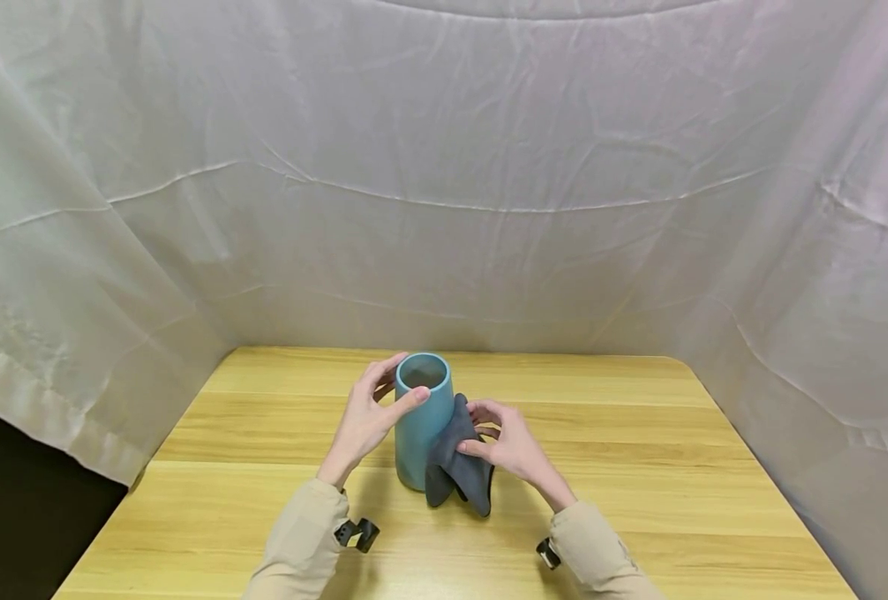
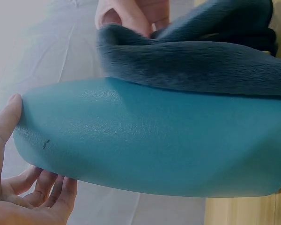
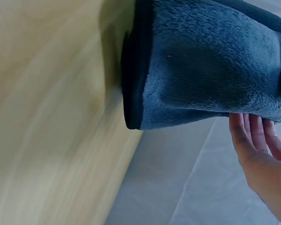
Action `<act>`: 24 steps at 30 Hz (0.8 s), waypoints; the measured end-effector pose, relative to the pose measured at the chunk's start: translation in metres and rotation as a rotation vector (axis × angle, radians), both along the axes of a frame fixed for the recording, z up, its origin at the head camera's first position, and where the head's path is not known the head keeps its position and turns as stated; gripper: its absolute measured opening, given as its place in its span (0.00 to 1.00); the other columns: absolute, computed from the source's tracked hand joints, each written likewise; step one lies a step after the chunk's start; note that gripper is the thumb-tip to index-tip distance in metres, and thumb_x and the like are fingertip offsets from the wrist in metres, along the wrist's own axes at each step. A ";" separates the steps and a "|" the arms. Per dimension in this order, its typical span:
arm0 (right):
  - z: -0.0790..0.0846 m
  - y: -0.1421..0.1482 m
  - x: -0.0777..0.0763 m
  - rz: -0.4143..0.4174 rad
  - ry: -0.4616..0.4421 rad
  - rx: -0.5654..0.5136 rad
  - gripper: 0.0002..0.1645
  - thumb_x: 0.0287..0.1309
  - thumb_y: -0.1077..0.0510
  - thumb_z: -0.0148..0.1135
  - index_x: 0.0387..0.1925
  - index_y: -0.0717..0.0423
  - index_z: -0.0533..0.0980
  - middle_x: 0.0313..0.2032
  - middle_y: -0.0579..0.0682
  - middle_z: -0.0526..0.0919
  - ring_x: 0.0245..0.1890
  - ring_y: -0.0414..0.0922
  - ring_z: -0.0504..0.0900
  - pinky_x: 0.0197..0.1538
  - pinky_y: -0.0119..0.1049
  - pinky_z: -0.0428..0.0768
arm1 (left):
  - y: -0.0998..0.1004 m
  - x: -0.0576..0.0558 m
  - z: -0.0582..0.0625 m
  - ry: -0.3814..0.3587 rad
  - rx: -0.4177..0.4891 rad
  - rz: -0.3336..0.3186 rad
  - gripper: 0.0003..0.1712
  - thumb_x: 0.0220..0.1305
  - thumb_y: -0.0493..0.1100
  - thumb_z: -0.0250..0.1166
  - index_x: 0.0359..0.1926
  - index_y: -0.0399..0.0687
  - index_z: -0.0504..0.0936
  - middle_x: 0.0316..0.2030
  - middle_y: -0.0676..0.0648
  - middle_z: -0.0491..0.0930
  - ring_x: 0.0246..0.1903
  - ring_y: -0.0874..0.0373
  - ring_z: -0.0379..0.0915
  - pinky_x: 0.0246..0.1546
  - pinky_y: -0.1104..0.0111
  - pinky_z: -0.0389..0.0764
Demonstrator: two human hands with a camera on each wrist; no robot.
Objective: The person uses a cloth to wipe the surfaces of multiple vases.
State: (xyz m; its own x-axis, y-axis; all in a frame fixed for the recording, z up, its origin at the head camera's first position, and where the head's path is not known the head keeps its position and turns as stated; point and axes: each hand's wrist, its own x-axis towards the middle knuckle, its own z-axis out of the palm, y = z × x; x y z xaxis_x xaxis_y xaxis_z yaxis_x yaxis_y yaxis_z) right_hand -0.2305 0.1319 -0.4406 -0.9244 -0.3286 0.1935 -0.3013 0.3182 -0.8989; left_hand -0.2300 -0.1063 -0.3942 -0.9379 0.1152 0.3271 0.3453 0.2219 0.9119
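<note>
A tall blue vase (image 1: 416, 437) with a round open mouth stands upright on the wooden table. My left hand (image 1: 366, 417) holds it near the rim, thumb on the near side and fingers around the far left side. In the left wrist view, a small dark mark shows on the vase's smooth wall (image 2: 131, 136). My right hand (image 1: 514, 446) grips a dark grey-blue cloth (image 1: 462, 458) between thumb and fingers, against the vase's right side. The cloth's lower corners hang loose beside the vase's base. Up close, the cloth (image 3: 201, 65) looks plush with a dark hemmed edge.
The light wood table (image 1: 639, 500) extends on both sides of the vase. Pale fabric curtains (image 1: 489, 250) enclose its back and sides. A small black wrist camera (image 1: 358, 534) sits at the left sleeve, and another black camera (image 1: 548, 553) at the right sleeve.
</note>
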 end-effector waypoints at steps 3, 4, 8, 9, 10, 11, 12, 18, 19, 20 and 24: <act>-0.002 0.000 0.000 0.001 -0.011 0.006 0.30 0.51 0.65 0.75 0.56 0.67 0.75 0.50 0.64 0.83 0.48 0.51 0.82 0.57 0.51 0.85 | 0.000 0.000 0.000 -0.002 -0.002 0.001 0.34 0.60 0.43 0.74 0.67 0.49 0.75 0.60 0.42 0.76 0.60 0.47 0.75 0.70 0.51 0.73; -0.002 0.000 0.000 -0.001 -0.012 0.007 0.30 0.51 0.65 0.75 0.56 0.67 0.75 0.50 0.64 0.83 0.48 0.51 0.82 0.57 0.51 0.85 | 0.000 0.000 0.000 -0.003 -0.002 0.000 0.34 0.60 0.43 0.74 0.67 0.49 0.75 0.60 0.42 0.76 0.60 0.47 0.75 0.70 0.51 0.73; -0.003 0.000 0.000 -0.007 -0.010 0.005 0.30 0.51 0.65 0.76 0.56 0.67 0.75 0.50 0.64 0.83 0.48 0.51 0.82 0.57 0.52 0.85 | 0.000 0.000 0.000 -0.003 -0.002 0.002 0.34 0.60 0.43 0.74 0.67 0.49 0.75 0.60 0.42 0.76 0.61 0.47 0.75 0.70 0.51 0.73; -0.003 0.000 0.000 -0.010 -0.010 0.004 0.30 0.51 0.64 0.76 0.56 0.67 0.75 0.50 0.63 0.83 0.48 0.51 0.82 0.58 0.52 0.85 | 0.000 0.000 0.000 -0.004 -0.001 0.002 0.34 0.60 0.43 0.74 0.67 0.49 0.75 0.60 0.42 0.76 0.61 0.47 0.75 0.70 0.51 0.73; -0.004 0.000 0.000 -0.015 -0.012 0.002 0.30 0.51 0.64 0.76 0.56 0.66 0.76 0.50 0.63 0.83 0.48 0.51 0.82 0.58 0.52 0.84 | 0.000 0.000 0.000 -0.004 -0.002 0.003 0.34 0.60 0.43 0.74 0.67 0.48 0.75 0.59 0.41 0.76 0.61 0.47 0.75 0.70 0.51 0.73; -0.004 0.000 0.000 -0.018 -0.012 -0.003 0.30 0.51 0.65 0.76 0.55 0.66 0.76 0.50 0.63 0.83 0.48 0.51 0.82 0.58 0.52 0.84 | 0.000 0.000 0.000 -0.005 -0.001 0.003 0.34 0.60 0.43 0.74 0.67 0.48 0.75 0.59 0.41 0.76 0.61 0.47 0.75 0.70 0.51 0.73; -0.004 0.000 0.000 -0.023 -0.012 -0.009 0.30 0.51 0.65 0.76 0.55 0.66 0.76 0.50 0.63 0.83 0.48 0.51 0.82 0.59 0.52 0.84 | 0.000 0.000 0.000 -0.005 -0.002 0.003 0.34 0.60 0.43 0.74 0.67 0.48 0.75 0.60 0.41 0.76 0.61 0.47 0.75 0.70 0.51 0.73; -0.006 -0.001 0.002 -0.048 -0.010 -0.039 0.30 0.51 0.64 0.76 0.56 0.65 0.77 0.51 0.63 0.83 0.49 0.50 0.82 0.60 0.49 0.84 | 0.000 0.000 0.000 -0.004 -0.002 0.005 0.34 0.60 0.43 0.74 0.67 0.48 0.75 0.60 0.41 0.76 0.61 0.47 0.74 0.70 0.52 0.73; -0.006 -0.001 0.002 -0.051 -0.010 -0.044 0.30 0.51 0.64 0.76 0.56 0.65 0.77 0.51 0.62 0.83 0.49 0.50 0.82 0.61 0.49 0.83 | 0.000 0.000 0.000 -0.004 -0.002 0.004 0.34 0.60 0.43 0.74 0.67 0.48 0.75 0.60 0.41 0.76 0.61 0.47 0.74 0.70 0.52 0.73; -0.006 -0.002 0.003 -0.053 -0.009 -0.051 0.29 0.51 0.64 0.76 0.56 0.65 0.77 0.51 0.62 0.83 0.49 0.50 0.82 0.61 0.48 0.83 | 0.000 0.000 0.000 -0.004 -0.001 0.004 0.34 0.60 0.43 0.74 0.67 0.48 0.75 0.60 0.41 0.76 0.61 0.47 0.74 0.70 0.51 0.73; -0.002 -0.003 0.004 -0.044 0.019 -0.102 0.29 0.53 0.65 0.75 0.57 0.64 0.77 0.51 0.63 0.82 0.50 0.49 0.81 0.62 0.45 0.83 | 0.000 0.000 0.000 -0.002 -0.002 0.000 0.34 0.60 0.43 0.74 0.67 0.49 0.75 0.60 0.41 0.76 0.61 0.47 0.74 0.70 0.51 0.73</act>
